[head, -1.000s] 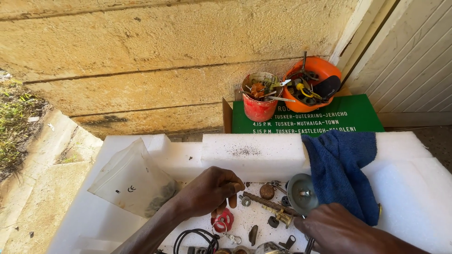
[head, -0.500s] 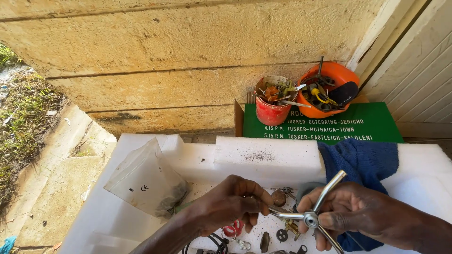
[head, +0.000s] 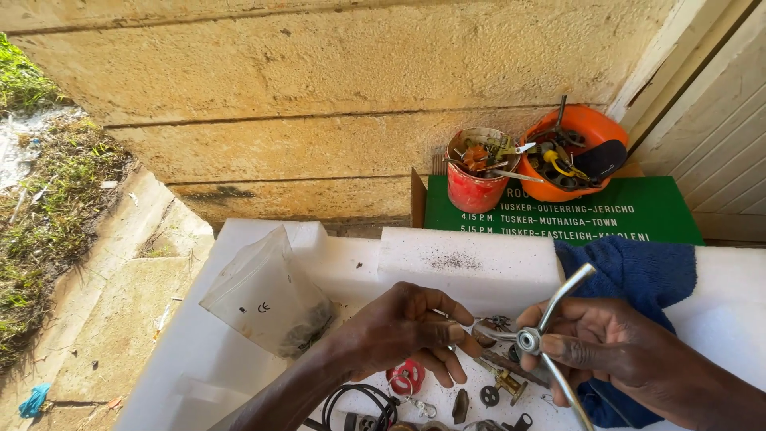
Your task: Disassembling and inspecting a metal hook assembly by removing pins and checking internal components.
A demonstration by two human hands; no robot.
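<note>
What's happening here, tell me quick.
A person works over a white foam tray strewn with small metal parts. The right hand holds a curved metal tube fitting; the left hand pinches a thin tool against its hub. A blue cloth lies beside the right hand, a clear bag to the left. A red cup and an orange bowl of tools stand behind on a green board.

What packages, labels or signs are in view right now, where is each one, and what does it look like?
Clear plastic bag: on the white surface, left of the left hand; crumpled, small black marks printed on it, dark small parts inside.
Green sign board: lying flat behind the white surface by the wall; rectangular, green with white lettering.
Red tub: standing on the sign's left end; round, tools inside, no label visible.
Orange bowl: on the sign, right of the tub; round, no label visible.
</note>
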